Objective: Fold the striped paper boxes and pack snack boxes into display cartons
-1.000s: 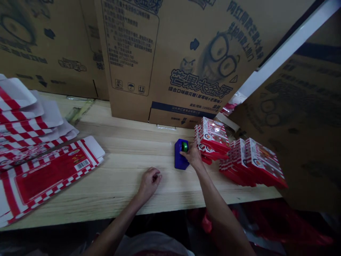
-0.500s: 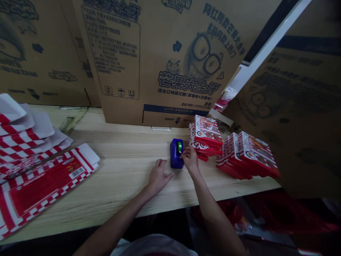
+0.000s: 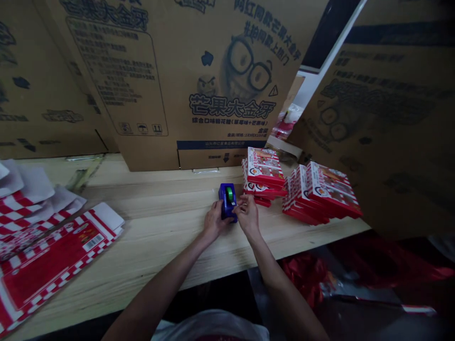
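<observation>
A: And there it was, the blue tape dispenser, on the pale tabletop, just left of the nearer stack of red-and-white boxes! Where were the hands?

B: Both right on it! The left hand was curled round it, fingers along its left side and thumb across the near end. The right hand had thumb and fingertips drawn together at the other side, close to the tape's end.

A: Pinching the tape, then?

B: Couldn't tell! A tiny pale speck showed by those fingertips, too small to read. The green tape roll sat in its slot towards the far end.

A: How did you rate it for handling?

B: The body looked stiff, probably smooth plastic, moderately heavy at best and apt to skid under a sharp tug. That left-hand brace, low on the side and near end, looked the sensible hold.

A: And the tape?

B: Light, limp and likely sticky, I reckoned: best taken by the very tip, clear of any cutting edge.
</observation>
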A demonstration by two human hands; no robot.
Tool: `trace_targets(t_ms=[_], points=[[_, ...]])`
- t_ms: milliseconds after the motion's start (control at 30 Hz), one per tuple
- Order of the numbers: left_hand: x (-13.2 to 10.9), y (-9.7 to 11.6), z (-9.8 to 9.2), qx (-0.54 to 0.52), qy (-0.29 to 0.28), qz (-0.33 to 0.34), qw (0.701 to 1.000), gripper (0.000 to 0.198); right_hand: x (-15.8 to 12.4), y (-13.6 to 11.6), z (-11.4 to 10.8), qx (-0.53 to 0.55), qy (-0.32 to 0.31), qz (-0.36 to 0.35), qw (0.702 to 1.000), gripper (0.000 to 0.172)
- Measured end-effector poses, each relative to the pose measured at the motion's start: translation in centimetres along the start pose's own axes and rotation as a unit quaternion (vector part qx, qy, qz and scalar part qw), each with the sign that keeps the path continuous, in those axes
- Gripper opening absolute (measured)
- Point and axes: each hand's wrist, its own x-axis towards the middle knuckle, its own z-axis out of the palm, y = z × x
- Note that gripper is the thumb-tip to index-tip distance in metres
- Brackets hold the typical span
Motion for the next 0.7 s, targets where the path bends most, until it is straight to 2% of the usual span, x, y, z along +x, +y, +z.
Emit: trace_targets(t_ms=[333, 533, 700], points=[[-0.1, -0.4, 0.2, -0.01, 0.013, 0.005, 1.0, 0.061, -5.9, 1.7, -1.0, 0.052, 0.044, 0.009, 0.998, 0.034], [0.0, -0.7, 0.2, -0.023, 0.02, 0.016, 0.999, 0.06, -6.7, 2.8, -0.9, 0.073, 0.063, 0.031, 0.995, 0.034], [0.0, -2.0, 0.3, -0.05, 0.014, 0.02, 0.998, 0.063, -6.3, 4.4, -0.3, 0.137, 0.064, 0.111, 0.982, 0.022]])
